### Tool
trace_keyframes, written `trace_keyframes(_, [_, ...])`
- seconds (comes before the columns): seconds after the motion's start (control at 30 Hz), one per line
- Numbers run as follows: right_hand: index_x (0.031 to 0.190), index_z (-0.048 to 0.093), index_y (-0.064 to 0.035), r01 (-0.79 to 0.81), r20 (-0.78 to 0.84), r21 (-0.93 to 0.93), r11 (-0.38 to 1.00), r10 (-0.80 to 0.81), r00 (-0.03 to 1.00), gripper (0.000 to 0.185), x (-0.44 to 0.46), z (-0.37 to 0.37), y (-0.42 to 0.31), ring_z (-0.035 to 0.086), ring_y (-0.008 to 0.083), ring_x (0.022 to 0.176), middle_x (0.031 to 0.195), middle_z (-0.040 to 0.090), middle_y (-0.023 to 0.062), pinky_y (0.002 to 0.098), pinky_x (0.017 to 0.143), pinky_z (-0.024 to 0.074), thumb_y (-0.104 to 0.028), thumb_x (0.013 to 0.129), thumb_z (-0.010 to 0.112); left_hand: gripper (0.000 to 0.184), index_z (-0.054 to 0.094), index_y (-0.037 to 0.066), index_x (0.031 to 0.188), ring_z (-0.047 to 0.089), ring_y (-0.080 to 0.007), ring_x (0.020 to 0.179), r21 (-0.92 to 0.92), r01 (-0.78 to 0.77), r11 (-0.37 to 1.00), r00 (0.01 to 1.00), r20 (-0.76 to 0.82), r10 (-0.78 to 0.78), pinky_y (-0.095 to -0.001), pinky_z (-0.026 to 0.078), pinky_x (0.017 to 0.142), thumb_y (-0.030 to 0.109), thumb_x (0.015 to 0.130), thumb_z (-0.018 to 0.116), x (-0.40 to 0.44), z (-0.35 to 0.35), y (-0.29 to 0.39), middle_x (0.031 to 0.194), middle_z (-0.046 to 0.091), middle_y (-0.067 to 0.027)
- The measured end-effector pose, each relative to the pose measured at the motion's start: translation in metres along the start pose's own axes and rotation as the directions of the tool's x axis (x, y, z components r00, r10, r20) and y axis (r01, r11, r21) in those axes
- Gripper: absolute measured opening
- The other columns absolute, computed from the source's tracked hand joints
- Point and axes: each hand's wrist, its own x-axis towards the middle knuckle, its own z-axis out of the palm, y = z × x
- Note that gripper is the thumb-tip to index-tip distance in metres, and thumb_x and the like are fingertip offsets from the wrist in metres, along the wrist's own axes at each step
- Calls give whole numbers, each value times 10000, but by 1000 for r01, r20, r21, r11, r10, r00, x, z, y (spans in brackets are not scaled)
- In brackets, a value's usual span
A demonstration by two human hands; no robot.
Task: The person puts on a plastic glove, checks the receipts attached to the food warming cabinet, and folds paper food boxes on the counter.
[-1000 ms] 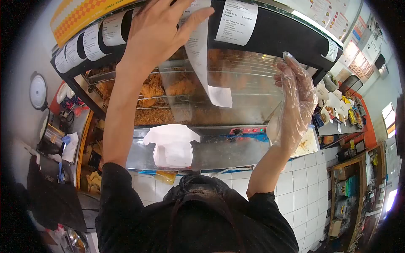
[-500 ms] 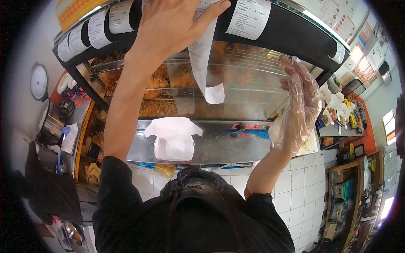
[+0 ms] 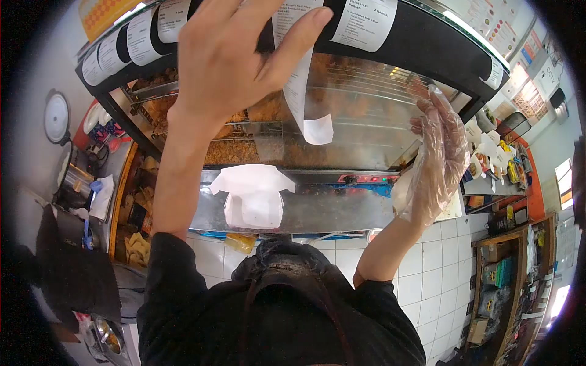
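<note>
My bare left hand (image 3: 229,67) is raised in front of the top rail of a glass warming cabinet (image 3: 360,116). Its thumb stands apart and its fingertips run past the upper edge of the view. Behind the thumb a long printed receipt (image 3: 296,91) hangs from the rail, its lower end curled. I cannot tell whether the hand touches it. My right hand (image 3: 438,152) wears a clear plastic glove and is held up at the cabinet's right side, fingers loosely extended, holding nothing visible. An open white paper box (image 3: 253,210) stands on the metal ledge below the glass.
Breaded fried pieces (image 3: 235,155) lie on racks inside the cabinet. More receipts (image 3: 365,24) line the rail. A side table (image 3: 488,183) with boxes and packets is at right, above a wooden shelf (image 3: 513,268). A counter with a pot (image 3: 73,183) is at left.
My left hand has come slightly down and looks larger, its fingers more spread. The long receipt appears shifted a little to the right. My right hand has barely moved.
</note>
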Motion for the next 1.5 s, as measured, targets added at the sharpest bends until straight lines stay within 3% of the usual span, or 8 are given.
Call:
trace_keyframes(0.1, [1268,691,-3,-11,-13,12,1000,11,1000,301,-5,-2,-1,670,125,906,1117,746,114,268,834,524,-143,1002,668,238,729,15,1137,695,-273,1078,143,-73,987,996,-32,79,-348,528,954,28,902,696,-11,-26,16,1187,725,-140])
trace_keyframes(0.13, [1266,691,0,-22,-2,14,1000,22,1000,300,-8,-4,-2,667,126,895,1109,745,110,265,832,521,-137,1000,670,77,738,-22,960,711,-220,866,115,-155,981,977,-130,169,-281,544,782,-37,885,744,-15,-28,11,984,757,-114])
trace_keyframes(0.23, [1253,687,14,-70,13,37,997,70,997,300,-13,-10,6,672,141,947,1082,737,125,276,837,536,-107,979,700,98,723,-14,858,673,-203,741,96,-126,987,972,-185,142,-250,519,623,-26,813,809,-36,-37,12,881,716,-101])
trace_keyframes(0.6, [1106,649,-4,-319,21,33,947,319,948,125,-45,-25,30,693,207,1038,1217,708,166,315,843,570,-44,988,664,95,675,-36,835,620,-200,685,32,407,913,913,22,-407,-291,465,622,-7,916,718,-161,-61,19,828,688,-104])
trace_keyframes(0.77, [1131,672,-2,-347,87,87,934,340,936,149,-64,-37,51,664,150,937,1139,714,121,293,832,568,-56,992,667,269,675,-38,818,584,-152,671,168,679,715,717,59,-695,-288,446,619,143,1015,645,-205,-74,28,763,656,-97])
trace_keyframes(1.03, [1194,724,-14,-528,196,-40,848,525,828,211,-99,-28,63,535,29,784,987,697,-1,187,674,441,-101,1011,667,262,641,-34,810,581,-154,641,141,837,529,521,90,-849,-305,468,604,140,1005,659,-263,-70,48,710,633,-99])
trace_keyframes(1.27, [1184,721,-11,-574,416,-164,802,584,697,211,-130,-26,83,637,107,1069,1203,732,87,268,947,499,-109,1008,658,286,649,-23,819,632,-182,675,171,874,454,425,184,-886,-311,511,620,180,1019,642,-292,-75,53,760,653,-98])
trace_keyframes(1.5, [1182,722,-14,-581,480,-170,796,582,656,211,-152,-22,91,637,86,1004,1158,741,64,259,895,515,-117,1011,656,292,665,-30,842,651,-213,693,192,907,373,334,211,-919,-332,574,623,203,1017,645,-310,-79,58,803,664,-119])
